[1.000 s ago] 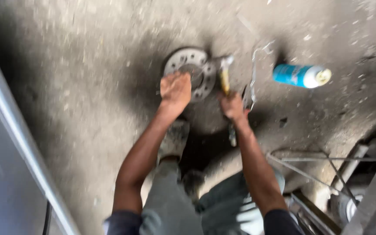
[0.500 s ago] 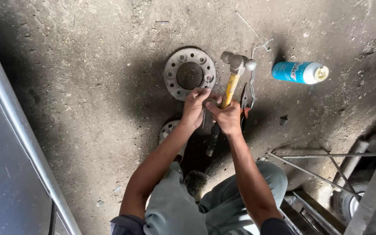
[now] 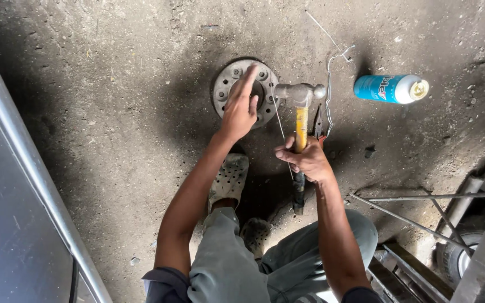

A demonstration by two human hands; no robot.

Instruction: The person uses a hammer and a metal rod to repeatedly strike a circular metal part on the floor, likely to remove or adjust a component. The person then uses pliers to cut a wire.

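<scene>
A round grey metal flange [image 3: 227, 86] with bolt holes lies flat on the dirty concrete floor. My left hand [image 3: 240, 106] reaches over it, fingers spread, the index finger touching its upper face. A hammer [image 3: 300, 95] with a yellow handle and a steel head lies just right of the flange. My right hand [image 3: 305, 160] closes around the handle's lower part and pinches a thin wire [image 3: 280, 126] alongside it.
A blue spray can [image 3: 389, 88] lies on its side to the right. A bent wire [image 3: 329, 84] and pliers [image 3: 318, 123] sit beside the hammer. Metal rods [image 3: 422, 197] and a tyre [image 3: 453, 258] are at lower right. A grey rail [image 3: 29, 168] runs along the left.
My left hand left the hammer handle and went up onto the flange. The right hand stayed on the handle, and the hammer head now sits close beside the flange.
</scene>
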